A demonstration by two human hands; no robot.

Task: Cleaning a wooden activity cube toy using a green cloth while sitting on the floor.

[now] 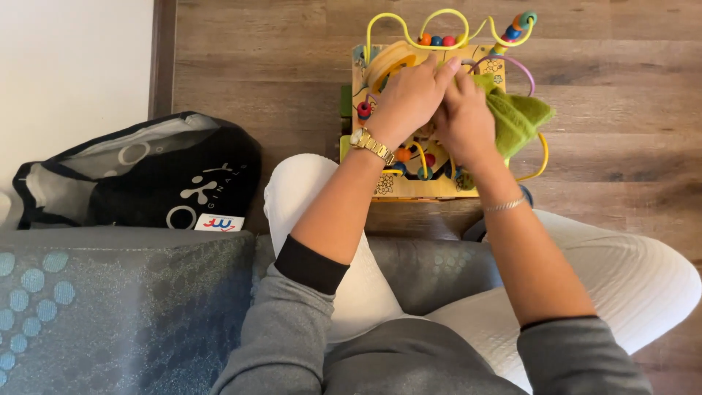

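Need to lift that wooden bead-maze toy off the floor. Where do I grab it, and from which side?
Grip the wooden toy by its flat box sides, probably one hand on the left wall and one on the right. The thin wire loops on top look too springy to bear weight. The left hand and the right hand, which holds a green cloth, now cover the top.

Wooden bead-maze cube toy (409,186), yellow with painted flowers, upright on wood floor just past the knees; curved yellow and purple wires carrying red, blue and orange beads above its top. Green cloth (521,117), crumpled, pressed against the top's right side among the wires.
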